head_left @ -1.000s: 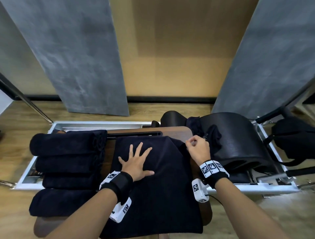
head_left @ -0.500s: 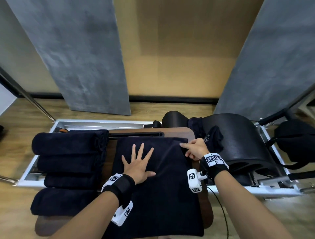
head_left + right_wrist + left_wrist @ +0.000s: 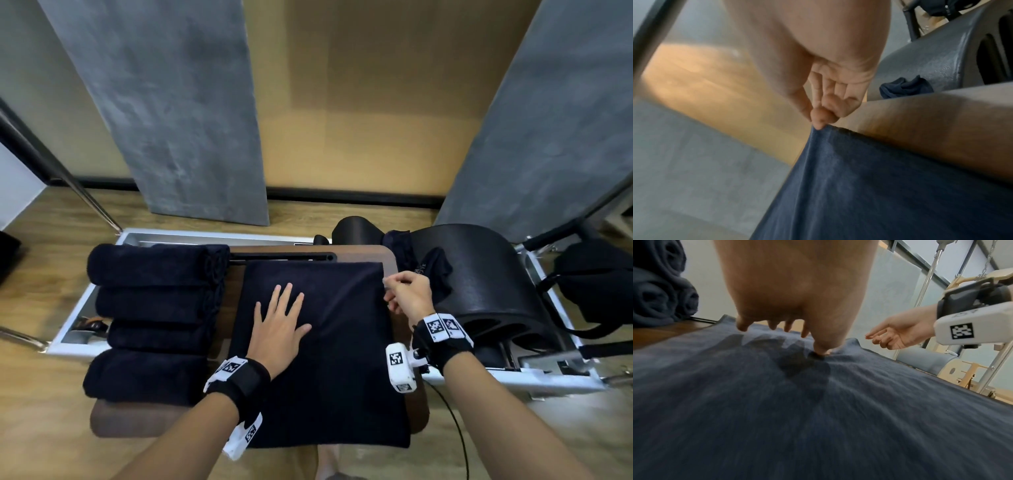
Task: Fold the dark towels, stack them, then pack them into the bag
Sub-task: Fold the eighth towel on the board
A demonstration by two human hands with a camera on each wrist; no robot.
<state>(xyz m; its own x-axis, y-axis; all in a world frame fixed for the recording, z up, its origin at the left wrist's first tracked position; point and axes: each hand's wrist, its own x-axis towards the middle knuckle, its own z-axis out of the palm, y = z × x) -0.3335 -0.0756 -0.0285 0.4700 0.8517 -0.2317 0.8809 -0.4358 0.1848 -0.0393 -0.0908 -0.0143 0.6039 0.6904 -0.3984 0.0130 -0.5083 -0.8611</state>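
A dark towel (image 3: 329,370) lies spread flat on the brown padded box (image 3: 390,255). My left hand (image 3: 279,318) rests on its middle, palm down with the fingers spread; the left wrist view shows those fingertips (image 3: 774,326) pressing the cloth (image 3: 818,410). My right hand (image 3: 399,291) is at the towel's right edge near the far corner. In the right wrist view its thumb and forefinger (image 3: 818,123) pinch that edge of the towel (image 3: 869,186). Several rolled dark towels (image 3: 150,308) lie in a row on the left. A black bag (image 3: 596,284) hangs at the far right.
A black curved barrel (image 3: 489,274) stands right of the box with another dark cloth (image 3: 428,270) draped on it. The box sits on a white metal frame (image 3: 68,329) on the wooden floor. Grey panels and a tan wall stand behind. A cable (image 3: 455,425) hangs from my right wrist.
The towel's far right corner, bunched a second ago, now lies flat and square. My right hand has shifted from that corner to the right edge. The left hand has stayed put.
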